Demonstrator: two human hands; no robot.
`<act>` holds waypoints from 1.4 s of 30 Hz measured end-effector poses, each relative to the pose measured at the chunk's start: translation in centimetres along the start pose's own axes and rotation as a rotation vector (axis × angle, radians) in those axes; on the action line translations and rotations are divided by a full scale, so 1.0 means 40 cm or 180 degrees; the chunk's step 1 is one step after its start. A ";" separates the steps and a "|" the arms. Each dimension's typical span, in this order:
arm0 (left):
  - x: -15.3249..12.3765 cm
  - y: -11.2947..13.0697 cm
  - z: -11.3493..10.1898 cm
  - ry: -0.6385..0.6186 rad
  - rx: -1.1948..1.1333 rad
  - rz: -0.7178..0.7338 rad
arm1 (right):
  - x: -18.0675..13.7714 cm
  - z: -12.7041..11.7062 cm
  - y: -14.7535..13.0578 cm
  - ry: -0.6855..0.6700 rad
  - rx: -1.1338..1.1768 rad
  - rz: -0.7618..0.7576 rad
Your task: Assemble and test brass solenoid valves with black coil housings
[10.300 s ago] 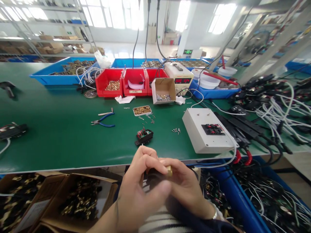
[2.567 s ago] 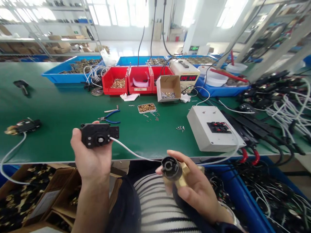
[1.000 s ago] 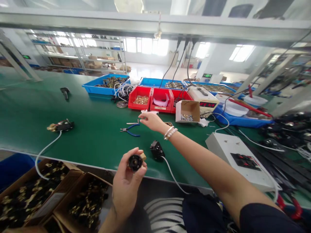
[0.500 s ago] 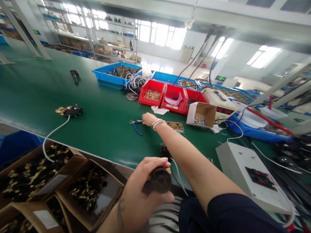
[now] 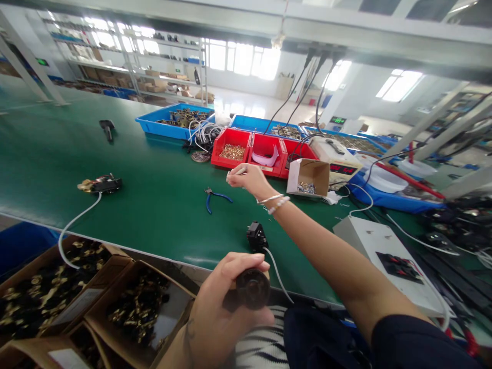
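My left hand (image 5: 219, 302) is wrapped round a black round-ended part (image 5: 252, 288), low in front of me. A pale piece shows beside its far edge. Over the bench, in front of the red bins, is my right hand (image 5: 249, 180), its fingers pinched together. A whitish bit shows at the fingertips, but I cannot make out what they hold. Blue-handled pliers (image 5: 215, 198) lie apart from that hand, handles spread. Nearer to me, a black plug-like unit (image 5: 257, 237) with a white cable sits on the green bench (image 5: 165, 220).
Red bins (image 5: 230, 163) hold brass bits and a pink piece. A small carton (image 5: 319, 177) of metal parts stands beside a metering box (image 5: 342, 159). Brass-and-black assembly (image 5: 100, 184) lies left. Cartons of parts (image 5: 126, 302) are below the bench edge; a grey box (image 5: 369, 246) is right.
My right hand has let go of the pliers and moved up and right toward the red bins. The pliers have turned. My left hand keeps its hold. The camera view has shifted slightly.
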State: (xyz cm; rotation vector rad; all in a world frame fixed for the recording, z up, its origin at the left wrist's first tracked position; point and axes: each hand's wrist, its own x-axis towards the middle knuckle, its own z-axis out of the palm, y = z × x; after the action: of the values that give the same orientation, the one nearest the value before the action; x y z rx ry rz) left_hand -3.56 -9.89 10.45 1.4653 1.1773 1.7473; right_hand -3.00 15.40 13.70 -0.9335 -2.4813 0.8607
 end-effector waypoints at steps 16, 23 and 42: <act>0.005 -0.003 0.107 -0.0535 0.0506 0.0289 | -0.735 -0.164 -0.032 0.0141 0.0372 -0.0640; 0.006 0.012 0.141 -0.0880 0.0789 0.0457 | -0.805 -0.179 -0.034 0.0999 -0.0295 -0.0829; -0.002 -0.003 0.142 -0.1103 0.0987 0.0633 | -0.781 -0.148 -0.050 0.1046 -0.0672 -0.0983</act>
State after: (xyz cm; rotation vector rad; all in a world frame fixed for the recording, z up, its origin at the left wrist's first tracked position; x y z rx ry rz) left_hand 1.94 -8.41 10.35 2.0352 1.1827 1.3925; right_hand 21.59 -4.69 16.07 -0.6643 -2.3666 0.3211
